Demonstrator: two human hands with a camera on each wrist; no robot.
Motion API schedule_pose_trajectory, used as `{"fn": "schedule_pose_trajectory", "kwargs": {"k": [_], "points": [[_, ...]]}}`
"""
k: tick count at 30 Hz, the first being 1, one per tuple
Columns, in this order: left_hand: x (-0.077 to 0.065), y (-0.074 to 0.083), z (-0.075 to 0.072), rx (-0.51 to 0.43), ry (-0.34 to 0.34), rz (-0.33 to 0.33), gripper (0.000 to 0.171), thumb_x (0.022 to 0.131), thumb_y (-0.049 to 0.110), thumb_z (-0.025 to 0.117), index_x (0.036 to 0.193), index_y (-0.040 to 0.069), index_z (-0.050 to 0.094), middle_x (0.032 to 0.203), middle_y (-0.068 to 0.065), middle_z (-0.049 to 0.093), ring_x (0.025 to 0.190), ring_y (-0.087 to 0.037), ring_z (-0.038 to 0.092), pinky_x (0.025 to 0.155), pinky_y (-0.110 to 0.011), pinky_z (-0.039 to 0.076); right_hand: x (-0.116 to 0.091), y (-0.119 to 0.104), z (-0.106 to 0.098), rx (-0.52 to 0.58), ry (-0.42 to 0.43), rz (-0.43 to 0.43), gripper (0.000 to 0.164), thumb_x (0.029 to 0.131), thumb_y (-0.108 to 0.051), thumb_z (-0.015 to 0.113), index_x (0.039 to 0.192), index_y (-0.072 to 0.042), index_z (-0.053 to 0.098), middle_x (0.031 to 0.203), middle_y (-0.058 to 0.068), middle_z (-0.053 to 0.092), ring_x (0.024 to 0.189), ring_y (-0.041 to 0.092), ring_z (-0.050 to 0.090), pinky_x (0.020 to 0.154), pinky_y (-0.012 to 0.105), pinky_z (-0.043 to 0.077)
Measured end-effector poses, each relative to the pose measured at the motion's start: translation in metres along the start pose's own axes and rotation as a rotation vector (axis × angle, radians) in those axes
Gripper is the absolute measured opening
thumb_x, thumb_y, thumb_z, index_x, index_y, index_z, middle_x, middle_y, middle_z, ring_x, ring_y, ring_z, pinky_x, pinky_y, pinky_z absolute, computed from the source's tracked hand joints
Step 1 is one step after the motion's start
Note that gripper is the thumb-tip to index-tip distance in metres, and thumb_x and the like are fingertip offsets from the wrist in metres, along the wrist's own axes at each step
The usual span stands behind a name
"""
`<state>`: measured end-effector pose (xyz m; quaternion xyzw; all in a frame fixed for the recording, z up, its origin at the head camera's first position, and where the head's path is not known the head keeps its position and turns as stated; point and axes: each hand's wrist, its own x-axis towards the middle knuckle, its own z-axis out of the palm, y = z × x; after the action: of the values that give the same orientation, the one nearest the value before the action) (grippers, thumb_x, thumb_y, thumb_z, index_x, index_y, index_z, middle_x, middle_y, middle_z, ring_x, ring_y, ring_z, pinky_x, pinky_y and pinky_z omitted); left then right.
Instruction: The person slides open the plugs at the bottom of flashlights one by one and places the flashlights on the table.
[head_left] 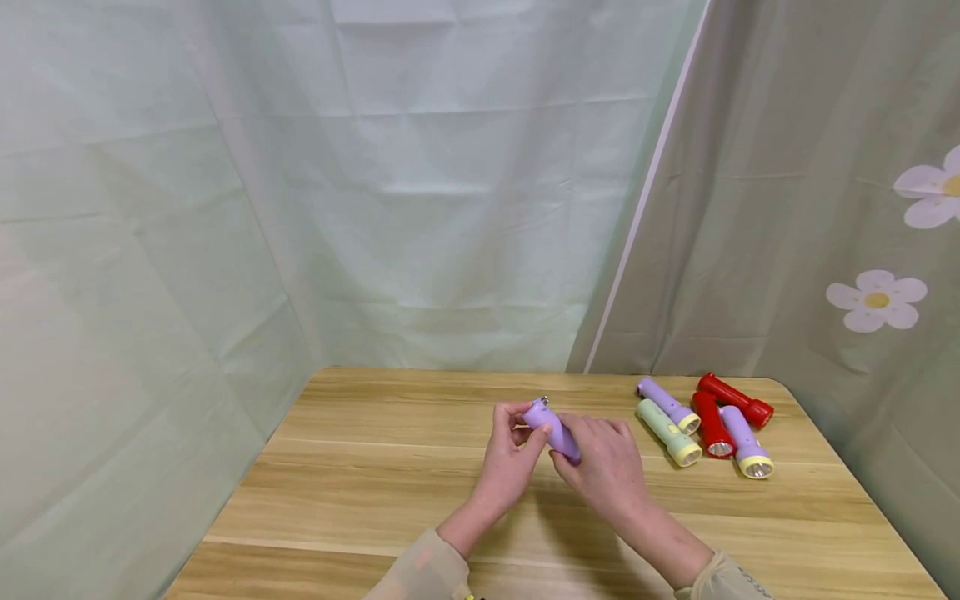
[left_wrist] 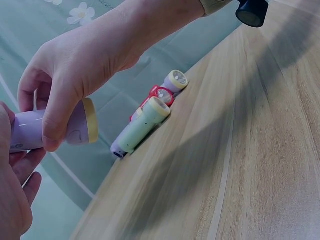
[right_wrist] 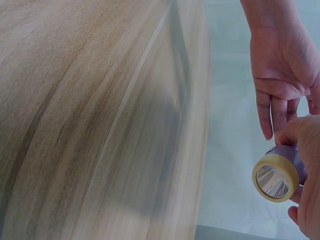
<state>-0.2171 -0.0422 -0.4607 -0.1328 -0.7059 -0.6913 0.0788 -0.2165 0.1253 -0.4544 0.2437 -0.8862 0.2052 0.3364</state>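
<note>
A purple flashlight [head_left: 562, 442] with a yellow lens rim is held above the wooden table between both hands. My left hand [head_left: 505, 464] pinches its tail end between thumb and fingers. Small metal prongs [head_left: 545, 400] stick out at that end. My right hand [head_left: 609, 467] grips the body near the lens end, with thumb and fingers around it in the left wrist view. Seen from the right wrist, the flashlight's clear lens [right_wrist: 272, 181] faces the camera, and the left palm [right_wrist: 282, 65] is turned partly toward it. The right palm hides part of the body.
On the right of the wooden table [head_left: 337, 467] lie several more flashlights: a green one [head_left: 670, 432], a purple one [head_left: 669, 406], a second purple one [head_left: 746, 442], a red one [head_left: 712, 423] and another red one [head_left: 735, 400]. Curtains [head_left: 450, 208] hang behind the table.
</note>
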Motion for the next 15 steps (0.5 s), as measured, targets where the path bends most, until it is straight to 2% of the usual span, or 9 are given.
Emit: {"fn": "schedule_pose_trajectory", "kwargs": {"k": [15], "points": [[-0.0009,0.0016,-0.0005,0.009,-0.02,0.006,0.039,0.101,0.018,0.066,0.134,0.013,0.046,0.122,-0.012,0.057,0.1,-0.022,0.064,0.08,-0.028,0.054,-0.0014,0.0012,0.0014,-0.006,0.021,-0.013,0.046,0.071,-0.022,0.09,0.112,-0.013,0.07,0.094,0.003,0.074,0.085,0.022,0.069,0.081,0.045,0.047]]}}
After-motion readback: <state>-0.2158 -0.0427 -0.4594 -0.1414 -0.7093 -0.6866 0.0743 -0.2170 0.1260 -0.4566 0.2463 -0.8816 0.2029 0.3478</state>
